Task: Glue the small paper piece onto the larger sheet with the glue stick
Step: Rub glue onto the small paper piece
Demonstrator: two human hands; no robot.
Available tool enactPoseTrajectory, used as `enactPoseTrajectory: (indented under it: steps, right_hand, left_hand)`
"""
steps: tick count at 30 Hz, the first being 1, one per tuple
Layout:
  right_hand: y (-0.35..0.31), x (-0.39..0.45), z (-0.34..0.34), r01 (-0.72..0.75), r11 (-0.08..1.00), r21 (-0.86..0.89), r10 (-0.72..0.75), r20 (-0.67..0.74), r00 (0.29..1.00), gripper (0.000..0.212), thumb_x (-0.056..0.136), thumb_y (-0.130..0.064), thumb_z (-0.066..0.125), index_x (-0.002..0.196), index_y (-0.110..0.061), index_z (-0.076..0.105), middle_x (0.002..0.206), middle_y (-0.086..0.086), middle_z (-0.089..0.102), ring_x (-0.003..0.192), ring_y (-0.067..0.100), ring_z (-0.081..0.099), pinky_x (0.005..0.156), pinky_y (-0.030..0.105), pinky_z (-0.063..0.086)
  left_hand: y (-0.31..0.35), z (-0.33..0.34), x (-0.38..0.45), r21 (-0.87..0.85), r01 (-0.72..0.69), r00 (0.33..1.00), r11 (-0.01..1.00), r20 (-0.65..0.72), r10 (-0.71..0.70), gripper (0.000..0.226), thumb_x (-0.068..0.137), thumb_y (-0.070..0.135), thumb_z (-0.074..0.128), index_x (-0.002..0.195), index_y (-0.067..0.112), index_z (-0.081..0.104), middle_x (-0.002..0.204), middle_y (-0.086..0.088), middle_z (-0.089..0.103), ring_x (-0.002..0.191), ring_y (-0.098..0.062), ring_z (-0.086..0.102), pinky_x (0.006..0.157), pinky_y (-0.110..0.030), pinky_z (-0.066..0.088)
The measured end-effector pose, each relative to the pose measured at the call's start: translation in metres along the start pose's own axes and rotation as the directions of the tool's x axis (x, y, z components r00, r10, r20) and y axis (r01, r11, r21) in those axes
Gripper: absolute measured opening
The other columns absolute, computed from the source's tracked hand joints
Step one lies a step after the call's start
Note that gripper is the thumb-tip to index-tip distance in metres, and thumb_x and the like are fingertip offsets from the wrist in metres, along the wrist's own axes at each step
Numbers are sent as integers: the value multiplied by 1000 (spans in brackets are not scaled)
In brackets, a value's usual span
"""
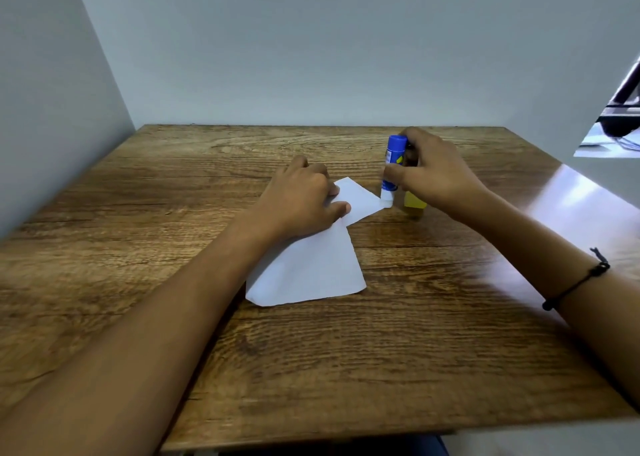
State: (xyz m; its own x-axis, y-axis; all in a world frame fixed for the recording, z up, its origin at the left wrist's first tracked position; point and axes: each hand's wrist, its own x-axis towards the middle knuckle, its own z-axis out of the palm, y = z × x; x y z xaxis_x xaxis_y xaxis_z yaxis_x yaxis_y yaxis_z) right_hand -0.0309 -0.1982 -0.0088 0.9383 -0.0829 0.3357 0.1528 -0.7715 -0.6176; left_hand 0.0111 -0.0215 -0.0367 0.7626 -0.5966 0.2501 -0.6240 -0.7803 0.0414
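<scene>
A small white paper piece [358, 200] lies on the wooden table [415, 334], overlapping the far corner of a larger white sheet [311, 270]. My left hand [299, 197] presses flat on the spot where the two papers meet, fingers spread. My right hand [431, 173] holds a blue and white glue stick [391, 171] upright with its white tip touching the small piece's right corner. A yellow object [415, 202], maybe the cap, sits just right of the stick, partly under my right hand.
Grey walls close the table at the back and left. A black cord bracelet [576, 284] is on my right wrist. Dark equipment [623, 109] shows past the wall's edge at the far right.
</scene>
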Motion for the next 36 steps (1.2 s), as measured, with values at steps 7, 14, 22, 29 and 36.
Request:
enactPoseTrajectory:
  steps: [7, 14, 22, 29, 36]
  right_hand:
    - [3, 5, -6, -6, 987, 160, 34, -171, 985, 25, 80, -20, 63, 98, -7, 53, 79, 10, 55, 73, 23, 51, 77, 47, 49]
    - [2, 11, -2, -25, 982, 186, 52, -142, 989, 23, 80, -19, 64, 98, -12, 52, 83, 15, 58, 75, 24, 54, 82, 53, 51]
    - [-4, 20, -3, -7, 982, 186, 37, -159, 987, 23, 80, -19, 63, 99, -11, 52, 95, 23, 64, 87, 38, 62, 83, 52, 51]
    - [-10, 36, 6, 20, 988, 152, -1, -125, 992, 29, 81, -20, 63, 104, -8, 52, 91, 18, 62, 91, 37, 62, 84, 52, 50]
    - [-25, 61, 34, 64, 994, 93, -59, -56, 997, 31, 81, -16, 64, 106, -4, 52, 88, 13, 57, 90, 35, 62, 82, 45, 51]
  left_hand:
    - [-2, 9, 0, 86, 148, 987, 985, -82, -141, 45, 88, 45, 42, 106, 9, 62, 118, -13, 55, 116, -32, 39, 91, -41, 34]
    - [-15, -13, 1, -213, -10, 988, 977, 148, 42, 52, 82, 9, 44, 125, 38, 51, 141, 19, 42, 126, -21, 23, 103, -41, 14]
    - [-11, -4, 1, 205, 49, 999, 978, -10, -48, 48, 83, 51, 42, 98, 11, 65, 114, -7, 56, 116, -29, 32, 89, -44, 26]
    - [-7, -8, 1, 108, 40, 994, 993, -106, -29, 44, 84, 49, 44, 91, 9, 62, 109, -6, 60, 112, -27, 39, 87, -42, 30]
    - [-14, 2, 5, 0, 53, 998, 999, 27, -53, 46, 84, 53, 43, 102, 15, 63, 113, -3, 64, 119, -24, 39, 88, -41, 29]
